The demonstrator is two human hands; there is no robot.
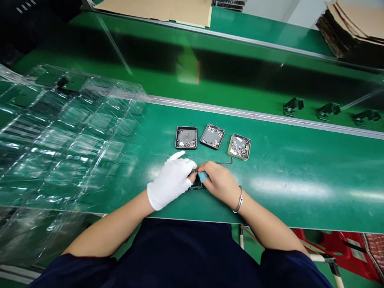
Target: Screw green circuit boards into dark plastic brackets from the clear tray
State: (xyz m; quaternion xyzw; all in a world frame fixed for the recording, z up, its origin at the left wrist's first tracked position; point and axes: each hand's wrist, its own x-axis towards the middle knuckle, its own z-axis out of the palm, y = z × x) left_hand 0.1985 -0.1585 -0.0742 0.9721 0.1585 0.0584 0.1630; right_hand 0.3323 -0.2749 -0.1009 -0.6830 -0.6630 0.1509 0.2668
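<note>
My left hand [174, 180] wears a white glove with at least one bare fingertip showing, and its fingers are closed on a small dark part [194, 171]. From the other side, my right hand [220, 181] pinches at the same spot; its thumb has a blue wrap [203, 177]. What lies between the right fingertips is too small to make out. Beneath both hands a black piece [196, 185] shows on the green bench, mostly covered. Just beyond the right hand lies a thin L-shaped rod [232, 161], partly hidden.
Three shallow trays of small metal parts sit ahead: left [187, 138], middle [213, 136], right [239, 146]. Clear plastic blister trays [72, 116] cover the left side. Past a metal rail [210, 109] stand three dark parts [328, 111]. Cardboard [357, 24] is stacked at back right.
</note>
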